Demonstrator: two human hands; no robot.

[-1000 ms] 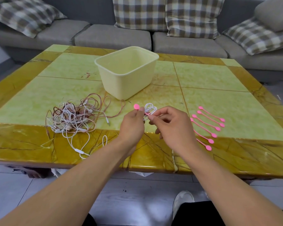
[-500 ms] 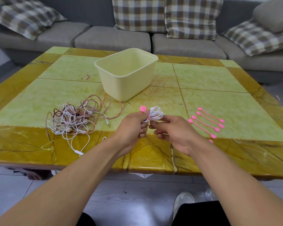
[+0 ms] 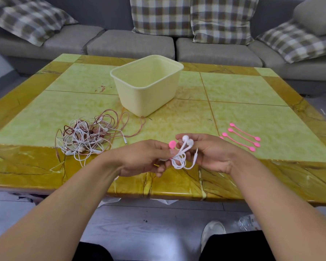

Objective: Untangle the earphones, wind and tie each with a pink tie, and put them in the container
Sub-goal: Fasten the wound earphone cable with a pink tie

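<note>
Both hands hold the wound white earphone [image 3: 181, 155] over the bench's [image 3: 252, 95] six-o'clock edge: left hand [image 3: 145, 159] pinching the pink tie [image 3: 172, 144], right hand [image 3: 214, 155] gripping the coil. If the tie slips loose, the coil would likely spring open.

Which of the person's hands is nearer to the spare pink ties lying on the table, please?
Right. The right hand sits just beside the spare pink ties; the left hand is farther off, beyond the wound earphones.
</note>
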